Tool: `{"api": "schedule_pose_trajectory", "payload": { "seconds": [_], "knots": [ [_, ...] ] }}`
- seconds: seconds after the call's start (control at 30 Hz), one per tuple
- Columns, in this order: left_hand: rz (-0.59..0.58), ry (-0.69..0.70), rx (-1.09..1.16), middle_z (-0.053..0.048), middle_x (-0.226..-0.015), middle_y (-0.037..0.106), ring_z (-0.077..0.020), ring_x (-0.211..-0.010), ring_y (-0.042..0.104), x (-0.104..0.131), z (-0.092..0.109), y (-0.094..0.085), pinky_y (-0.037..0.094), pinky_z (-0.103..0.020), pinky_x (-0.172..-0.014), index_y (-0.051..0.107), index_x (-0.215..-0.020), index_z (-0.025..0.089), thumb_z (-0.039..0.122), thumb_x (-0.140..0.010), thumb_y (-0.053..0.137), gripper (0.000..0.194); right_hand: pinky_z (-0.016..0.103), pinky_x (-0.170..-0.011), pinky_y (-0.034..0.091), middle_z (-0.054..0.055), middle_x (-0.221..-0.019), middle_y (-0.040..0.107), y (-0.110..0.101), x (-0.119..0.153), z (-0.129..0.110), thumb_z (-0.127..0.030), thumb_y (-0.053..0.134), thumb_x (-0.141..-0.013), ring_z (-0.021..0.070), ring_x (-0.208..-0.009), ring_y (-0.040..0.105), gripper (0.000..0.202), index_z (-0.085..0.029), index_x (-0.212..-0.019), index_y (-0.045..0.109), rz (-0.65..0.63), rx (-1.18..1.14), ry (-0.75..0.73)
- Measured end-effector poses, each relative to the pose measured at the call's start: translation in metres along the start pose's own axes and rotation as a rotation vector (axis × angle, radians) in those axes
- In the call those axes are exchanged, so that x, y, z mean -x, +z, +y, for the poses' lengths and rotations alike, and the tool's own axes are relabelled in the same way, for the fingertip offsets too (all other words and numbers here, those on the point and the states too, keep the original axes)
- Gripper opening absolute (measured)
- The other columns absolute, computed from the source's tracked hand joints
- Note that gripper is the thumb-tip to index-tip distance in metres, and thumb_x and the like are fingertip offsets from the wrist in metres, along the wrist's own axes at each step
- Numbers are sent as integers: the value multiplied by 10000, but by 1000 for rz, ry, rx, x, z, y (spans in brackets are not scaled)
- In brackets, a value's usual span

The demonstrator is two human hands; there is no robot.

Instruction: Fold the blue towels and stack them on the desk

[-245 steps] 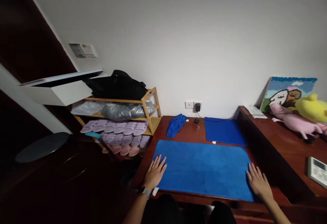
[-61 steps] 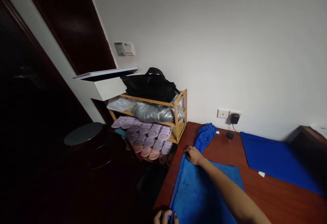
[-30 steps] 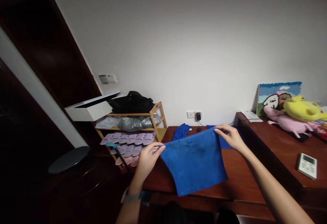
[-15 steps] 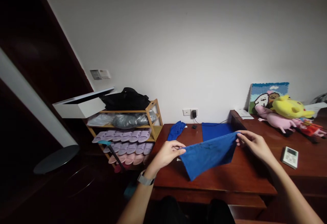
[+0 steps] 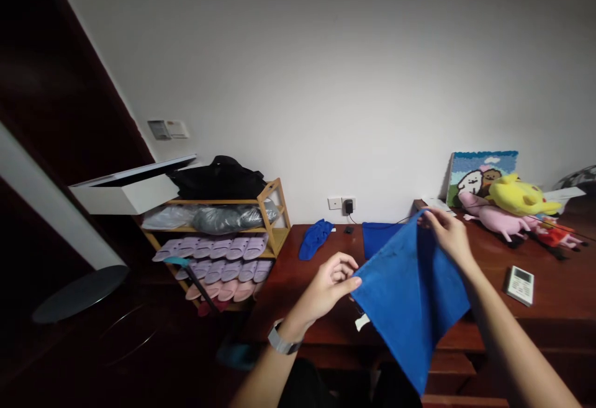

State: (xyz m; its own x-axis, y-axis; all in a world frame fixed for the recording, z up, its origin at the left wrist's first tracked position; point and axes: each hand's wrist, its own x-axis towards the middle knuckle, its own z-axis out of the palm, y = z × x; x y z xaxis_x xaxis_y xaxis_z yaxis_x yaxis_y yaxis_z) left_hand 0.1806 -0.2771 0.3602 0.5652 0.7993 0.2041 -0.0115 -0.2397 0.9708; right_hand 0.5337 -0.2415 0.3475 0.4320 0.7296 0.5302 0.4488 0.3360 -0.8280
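Observation:
A blue cloth (image 5: pixel 400 296) hangs between my hands above the front of the dark red wooden desk (image 5: pixel 288 299). My left hand (image 5: pixel 333 284) pinches its left corner between thumb and fingers, with a small white tag (image 5: pixel 362 321) dangling just below. The upper edge is gripped by my right hand (image 5: pixel 447 234), held higher and farther right. From there the cloth drops in a fold, one corner pointing down past the desk's front edge. Behind it lies a flat blue cloth (image 5: pixel 379 237), partly hidden. To its left rests a crumpled blue cloth (image 5: pixel 315 239).
A wooden shoe rack (image 5: pixel 279 209) with several slippers (image 5: pixel 228 247) stands left of the desk, topped by a black bag (image 5: pixel 218 178) and a white box (image 5: pixel 125 199). On the right are plush toys (image 5: pixel 524 197), a picture (image 5: pixel 479 175) and a calculator-like device (image 5: pixel 520 284). A plug (image 5: pixel 348 207) sits in the wall.
My right hand has risen, and the cloth has gone from a nearly level strip to a larger, slanted sheet hanging lower. My left hand has shifted slightly right. The view has turned a little.

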Motion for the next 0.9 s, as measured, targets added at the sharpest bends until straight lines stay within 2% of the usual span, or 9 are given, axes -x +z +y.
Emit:
{"api": "schedule_pose_trajectory", "payload": {
  "seconds": [0.07, 0.17, 0.23, 0.3, 0.43, 0.5, 0.6, 0.7, 0.9],
  "knots": [
    [69, -10, 27, 40, -815, 591, -129, -775, 628, 0, -29, -15, 536, -245, -715, 613, -1053, 228, 394, -841, 746, 301, 428, -914, 593, 124, -1027, 779, 49, -16, 4, -564, 484, -967, 264, -928, 750, 496, -175, -1198, 686, -113, 111, -48],
    [230, -90, 1, 38, -793, 572, -152, -743, 638, 3, -97, -46, 570, -287, -683, 609, -1063, 229, 492, -826, 696, 365, 454, -1022, 533, 124, -1132, 767, 136, -13, 13, -400, 449, -996, 271, -1078, 717, 406, -184, -1259, 669, -283, 190, -77],
    [391, -197, -99, 35, -780, 563, -161, -727, 639, 11, -149, -66, 586, -305, -667, 627, -983, 217, 598, -755, 676, 447, 412, -1045, 521, 98, -1217, 748, 185, 14, 22, -307, 482, -980, 250, -1157, 690, 408, -210, -1349, 626, -407, 201, -98],
    [466, -273, -161, 21, -766, 556, -179, -725, 636, 24, -198, -80, 588, -327, -651, 628, -866, 199, 679, -669, 666, 520, 368, -1053, 516, 68, -1274, 729, 212, 59, 38, -269, 525, -957, 232, -1188, 677, 407, -236, -1346, 638, -526, 224, -109],
    [532, -386, -283, 36, -647, 509, -185, -584, 617, 55, -260, -94, 544, -333, -575, 598, -721, 206, 744, -577, 617, 558, 450, -1090, 492, 121, -1268, 725, 198, 169, 89, -280, 426, -978, 292, -1226, 656, 395, -194, -1211, 734, -589, 358, -27],
    [549, -419, -344, 47, -621, 495, -179, -525, 615, 68, -275, -99, 518, -318, -562, 612, -717, 209, 715, -598, 590, 520, 559, -1171, 387, 150, -1385, 649, 173, 218, 122, -300, 434, -962, 347, -1361, 543, 432, -189, -1273, 713, -558, 475, 53],
    [558, -428, -410, 40, -653, 527, -174, -544, 639, 80, -286, -108, 512, -292, -580, 649, -747, 208, 655, -636, 568, 467, 566, -1233, 293, 73, -1567, 465, 141, 268, 167, -396, 408, -974, 328, -1491, 354, 536, -245, -1460, 575, -571, 733, 155],
    [572, -430, -449, 27, -676, 563, -173, -553, 635, 85, -293, -116, 524, -289, -585, 671, -767, 204, 667, -643, 556, 493, 549, -1256, 254, 5, -1630, 340, 133, 283, 188, -423, 348, -992, 286, -1528, 253, 578, -299, -1548, 446, -591, 783, 151],
    [592, -445, -480, 23, -660, 595, -184, -523, 649, 101, -300, -126, 555, -307, -589, 689, -775, 202, 820, -595, 551, 658, 508, -1278, 215, -32, -1624, 317, 160, 262, 177, -463, 344, -1009, 245, -1533, 207, 572, -339, -1565, 388, -695, 666, 64]
  ]
}}
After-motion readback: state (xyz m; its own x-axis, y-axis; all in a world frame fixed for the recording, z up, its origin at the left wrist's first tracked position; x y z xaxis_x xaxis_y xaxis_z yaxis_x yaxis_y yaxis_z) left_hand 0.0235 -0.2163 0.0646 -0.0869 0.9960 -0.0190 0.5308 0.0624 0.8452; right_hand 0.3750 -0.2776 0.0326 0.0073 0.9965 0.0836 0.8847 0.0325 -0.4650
